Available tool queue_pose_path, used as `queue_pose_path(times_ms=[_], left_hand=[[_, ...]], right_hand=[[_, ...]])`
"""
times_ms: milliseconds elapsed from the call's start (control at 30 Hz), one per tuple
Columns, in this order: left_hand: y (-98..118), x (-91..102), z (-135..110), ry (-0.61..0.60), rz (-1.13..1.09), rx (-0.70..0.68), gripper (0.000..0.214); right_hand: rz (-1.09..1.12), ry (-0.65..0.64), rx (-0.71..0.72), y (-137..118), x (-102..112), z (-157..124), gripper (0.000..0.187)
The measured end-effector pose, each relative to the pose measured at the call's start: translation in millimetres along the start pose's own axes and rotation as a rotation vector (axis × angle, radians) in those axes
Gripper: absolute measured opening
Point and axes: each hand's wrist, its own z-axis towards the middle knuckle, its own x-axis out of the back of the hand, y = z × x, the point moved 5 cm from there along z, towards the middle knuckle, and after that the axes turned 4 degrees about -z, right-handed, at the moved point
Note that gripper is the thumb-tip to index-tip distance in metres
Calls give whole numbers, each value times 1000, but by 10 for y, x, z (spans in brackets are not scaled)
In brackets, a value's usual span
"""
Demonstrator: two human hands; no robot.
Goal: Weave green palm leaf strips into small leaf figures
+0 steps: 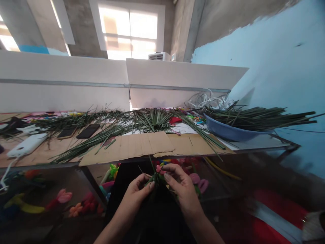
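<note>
Above my lap, just in front of the table edge, my left hand and my right hand come together on a small bundle of green leaf blades. Thumb and fingers of the left hand are closed on its left side. The right hand pinches at its upper right side, with its fingertips partly hiding the blades. Thin blade ends stick up from between the hands. Something pink shows by the right fingertips; whether it is held or lies behind cannot be told.
On the table are cardboard, loose leaf blades, two dark phones and a white power strip. A blue basin full of long leaves stands at right. Colourful balloon shapes lie beneath the table.
</note>
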Motion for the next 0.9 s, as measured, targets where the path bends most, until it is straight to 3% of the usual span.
queue_pose_path(times_ms=[167,333,533,733,900], left_hand=[[-75,3,10,-8,-32,38,40],[-77,-11,-43,9,-104,57,39],[-70,-52,-86,38,-182,83,37],[-82,14,-21,55,10,46,42],[-17,-46,-39,-35,86,21,37]], right_hand=[[-1,-49,22,-84,-103,49,14],[153,-36,-122,82,-156,57,25],[295,-59,-256,303,-153,57,22],[55,-142,-176,135,-11,210,25],[-28,-291,-134,27,-62,345,14]])
